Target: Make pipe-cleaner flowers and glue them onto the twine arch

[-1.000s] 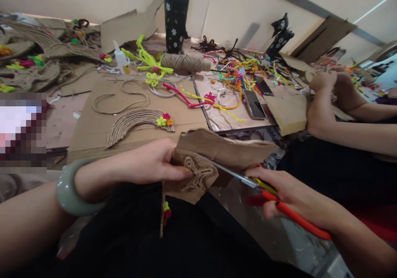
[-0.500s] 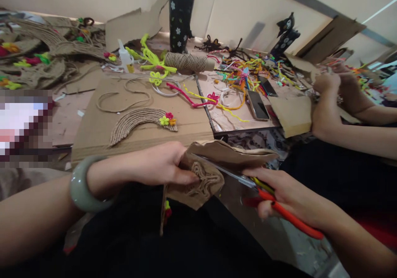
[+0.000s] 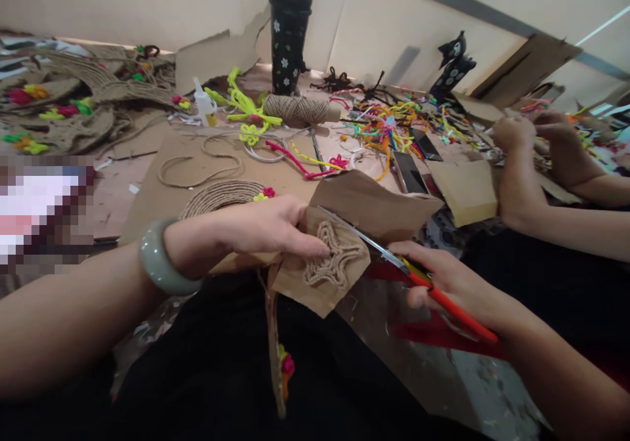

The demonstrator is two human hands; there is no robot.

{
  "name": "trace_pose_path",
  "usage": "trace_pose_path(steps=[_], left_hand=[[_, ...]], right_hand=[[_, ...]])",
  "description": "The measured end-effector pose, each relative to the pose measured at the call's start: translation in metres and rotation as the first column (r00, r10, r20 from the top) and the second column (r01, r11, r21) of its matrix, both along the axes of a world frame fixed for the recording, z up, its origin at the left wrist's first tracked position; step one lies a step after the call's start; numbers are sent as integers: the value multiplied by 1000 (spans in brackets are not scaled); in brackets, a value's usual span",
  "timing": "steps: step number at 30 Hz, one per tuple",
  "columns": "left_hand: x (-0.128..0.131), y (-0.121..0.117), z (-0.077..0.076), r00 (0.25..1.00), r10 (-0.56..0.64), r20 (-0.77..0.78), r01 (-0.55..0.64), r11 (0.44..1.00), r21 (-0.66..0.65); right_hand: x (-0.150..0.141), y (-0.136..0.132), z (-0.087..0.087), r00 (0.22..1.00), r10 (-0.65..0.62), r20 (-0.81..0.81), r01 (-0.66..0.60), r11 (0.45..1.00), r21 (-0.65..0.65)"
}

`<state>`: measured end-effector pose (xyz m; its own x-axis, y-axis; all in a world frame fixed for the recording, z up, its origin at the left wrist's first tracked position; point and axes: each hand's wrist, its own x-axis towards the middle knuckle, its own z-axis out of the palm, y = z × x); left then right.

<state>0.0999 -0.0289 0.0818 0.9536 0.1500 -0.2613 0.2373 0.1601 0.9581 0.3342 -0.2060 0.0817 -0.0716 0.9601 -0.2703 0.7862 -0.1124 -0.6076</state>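
Observation:
My left hand point(image 3: 275, 228) grips a piece of brown cardboard point(image 3: 319, 303), its thumb on a star shape of coiled twine point(image 3: 335, 257) fixed to the board. Closed around the handles of orange-handled scissors point(image 3: 443, 303) is my right hand point(image 3: 443, 277). The blades lie along a cut in the cardboard, above the star, and a larger cardboard flap point(image 3: 374, 205) rises behind them. Beneath my left hand hangs a narrow strip point(image 3: 273, 342) with small coloured flowers. A twine arch point(image 3: 221, 195) with flowers lies on the table, partly hidden by my left arm.
A spool of twine point(image 3: 300, 109), a glue bottle point(image 3: 204, 106) and a dark flowered umbrella point(image 3: 290, 34) stand or lie at the back. Colourful pipe cleaners point(image 3: 388, 126) and a phone point(image 3: 409, 172) are right of centre. Another person's hands point(image 3: 522, 132) work at the right.
The cardboard and both hands have risen in view, and the star is more fully seen. The larger flap is turned up more behind the scissors, and the flowered strip hangs lower.

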Motion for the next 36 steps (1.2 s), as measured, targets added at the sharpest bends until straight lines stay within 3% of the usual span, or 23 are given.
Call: trace_pose_path(steps=[6,13,29,36], left_hand=[[8,8,-1,1000,1,23,-2,999,48],[23,13,3,998,-56,31,58,996,-66],[46,20,11,1000,-23,-6,22,997,-72],[54,30,15,995,97,7,-97,995,-22]], right_hand=[[12,10,-3,1000,5,6,-5,1000,-5],[28,16,-3,1000,23,6,-23,1000,12],[45,37,-5,995,38,-88,-39,999,-17],[56,57,-3,999,35,-6,-33,986,166]])
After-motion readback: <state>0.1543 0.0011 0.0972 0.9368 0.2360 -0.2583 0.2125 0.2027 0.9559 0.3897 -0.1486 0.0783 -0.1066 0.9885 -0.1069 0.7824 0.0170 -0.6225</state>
